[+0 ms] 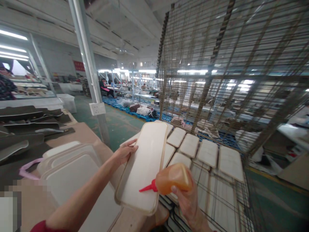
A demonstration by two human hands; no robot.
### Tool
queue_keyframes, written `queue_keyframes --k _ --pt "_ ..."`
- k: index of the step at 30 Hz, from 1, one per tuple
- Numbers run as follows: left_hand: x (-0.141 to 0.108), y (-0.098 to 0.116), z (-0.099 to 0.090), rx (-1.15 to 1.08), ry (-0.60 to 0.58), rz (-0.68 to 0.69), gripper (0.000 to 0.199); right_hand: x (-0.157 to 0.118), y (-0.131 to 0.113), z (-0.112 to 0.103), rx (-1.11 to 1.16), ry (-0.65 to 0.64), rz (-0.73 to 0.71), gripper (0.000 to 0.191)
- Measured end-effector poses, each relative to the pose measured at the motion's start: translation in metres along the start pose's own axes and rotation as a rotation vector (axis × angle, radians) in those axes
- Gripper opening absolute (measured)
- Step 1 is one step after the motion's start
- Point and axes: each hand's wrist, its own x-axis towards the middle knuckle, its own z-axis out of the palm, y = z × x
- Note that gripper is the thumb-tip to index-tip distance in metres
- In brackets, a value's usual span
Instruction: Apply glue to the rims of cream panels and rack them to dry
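My left hand (126,151) grips the left edge of a long white panel (147,161) with rounded corners and a tan rim, holding it tilted up in front of me. My right hand (187,198) is wrapped round a squeeze bottle (175,178) of amber liquid, probably glue. The bottle's red nozzle points left, over the lower part of the panel; I cannot tell whether its tip touches the surface. Beneath my left forearm lies a stack of larger white rounded panels (74,180) on the table.
Right of my hands, a wire rack (200,206) carries rows of smaller white panels (207,153), its other wire shelves tilted up behind. Dark sheets (29,125) and a pink strap (30,169) lie at left. A metal post (90,64) with a socket stands ahead. People sit farther back.
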Motion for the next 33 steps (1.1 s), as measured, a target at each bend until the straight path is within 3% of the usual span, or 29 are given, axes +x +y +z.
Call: queue_keyframes --k 2,6,12,23,33 --pt "0.004 0.003 -0.003 0.001 0.04 0.005 0.08 -0.003 -0.009 0.003 0.009 0.002 0.042 0.068" --pt "0.012 0.009 -0.015 -0.02 0.067 -0.032 0.072 0.033 -0.043 0.021 0.205 0.159 0.005 0.038" --pt "0.021 0.013 -0.025 -0.035 0.07 -0.027 0.074 0.081 -0.071 0.034 0.36 0.205 -0.047 0.039" --pt "0.019 0.023 -0.011 -0.017 0.065 -0.03 0.069 0.102 -0.062 0.041 0.336 0.125 -0.096 0.034" --pt "-0.003 0.007 -0.009 0.101 -0.133 0.117 0.09 0.122 -0.041 0.033 0.298 0.189 -0.123 0.06"
